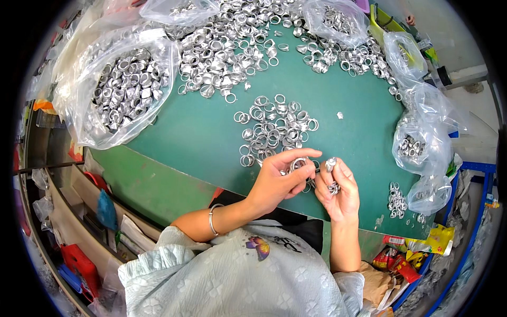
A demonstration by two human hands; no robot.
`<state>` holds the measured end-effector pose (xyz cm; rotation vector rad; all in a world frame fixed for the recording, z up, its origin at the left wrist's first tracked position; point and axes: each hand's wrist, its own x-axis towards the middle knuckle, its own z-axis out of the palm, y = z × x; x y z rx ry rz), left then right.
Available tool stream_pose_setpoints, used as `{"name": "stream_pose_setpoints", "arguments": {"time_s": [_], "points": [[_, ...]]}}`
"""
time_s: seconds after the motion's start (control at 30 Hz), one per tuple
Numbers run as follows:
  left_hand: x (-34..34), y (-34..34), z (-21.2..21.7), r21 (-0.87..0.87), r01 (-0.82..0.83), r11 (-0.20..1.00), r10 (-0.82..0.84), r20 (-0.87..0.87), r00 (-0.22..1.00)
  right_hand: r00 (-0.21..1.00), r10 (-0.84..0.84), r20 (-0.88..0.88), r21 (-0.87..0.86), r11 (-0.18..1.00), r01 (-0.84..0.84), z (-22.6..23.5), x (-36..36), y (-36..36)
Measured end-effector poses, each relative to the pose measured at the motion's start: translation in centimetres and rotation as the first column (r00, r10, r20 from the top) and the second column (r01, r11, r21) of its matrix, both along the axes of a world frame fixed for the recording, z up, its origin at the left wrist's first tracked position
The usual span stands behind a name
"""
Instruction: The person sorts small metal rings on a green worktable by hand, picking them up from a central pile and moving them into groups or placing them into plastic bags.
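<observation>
My left hand (275, 182), a bangle on its wrist, is curled with the index finger reaching toward my right hand. Silver metal rings (297, 164) show between its thumb and index finger. My right hand (339, 193) is closed, pinching one silver ring (331, 162) upright at the fingertips. More rings (334, 187) sit in its curled fingers. The two hands are close together above the table's near part. Just beyond them lies a loose pile of silver rings (272, 129) on the green tabletop (195, 142).
A big heap of rings (216, 55) covers the far side. Clear plastic bags with rings stand at the left (129, 90) and right (412, 145). A small ring group (397, 201) lies near the right edge. One small piece (339, 115) lies apart. Coloured packets (422, 245) are at lower right.
</observation>
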<state>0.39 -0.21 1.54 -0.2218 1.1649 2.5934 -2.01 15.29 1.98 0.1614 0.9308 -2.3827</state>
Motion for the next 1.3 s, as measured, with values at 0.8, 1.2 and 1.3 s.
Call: {"name": "stream_pose_setpoints", "arguments": {"time_s": [0.8,1.2,1.3], "points": [[0.6,-1.3,-1.5,0.154,0.161,0.975,-0.143,-0.121,0.982,0.724,0.562,-0.401,0.825,-0.121,0.551,-2.3,-7.7,-3.0],[-0.9,-1.1,-0.5,0.041,0.047,0.998,-0.049,0.064,0.997,0.689,0.241,-0.684,0.689,0.525,0.5,0.6,-2.0,-1.0],[-1.9,-1.0,0.5,-0.067,0.13,0.989,-0.131,-0.014,0.991,0.569,0.295,-0.768,0.628,0.523,0.576,1.1,-2.1,-0.7]]}}
